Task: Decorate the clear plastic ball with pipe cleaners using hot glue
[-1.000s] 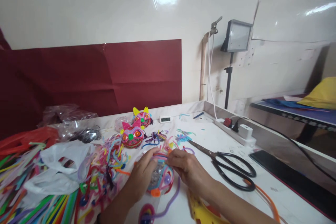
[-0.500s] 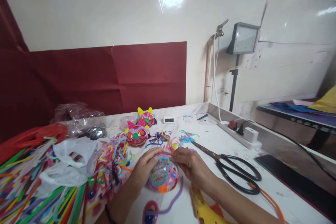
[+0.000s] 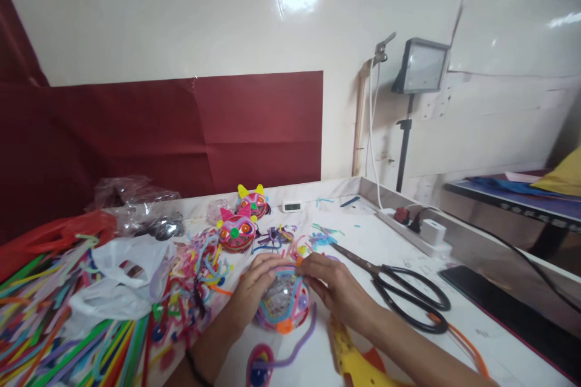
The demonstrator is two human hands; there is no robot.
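Left hand (image 3: 253, 290) curves around a glossy clear ball (image 3: 280, 299) edged with fuzzy stems (image 3: 275, 319); right hand (image 3: 334, 281) pinches its far rim. Metal scissors (image 3: 376, 269) lie right of both hands.

White glare on the glossy wall (image 3: 227, 18)

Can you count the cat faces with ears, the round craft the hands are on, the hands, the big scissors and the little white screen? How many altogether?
Cat faces with ears: 2 (pink-eared cat face, yellow-eared cat face)
Round craft: 1
Hands: 2 (left hand, right hand)
Big scissors: 1
Little white screen: 1
Total: 7
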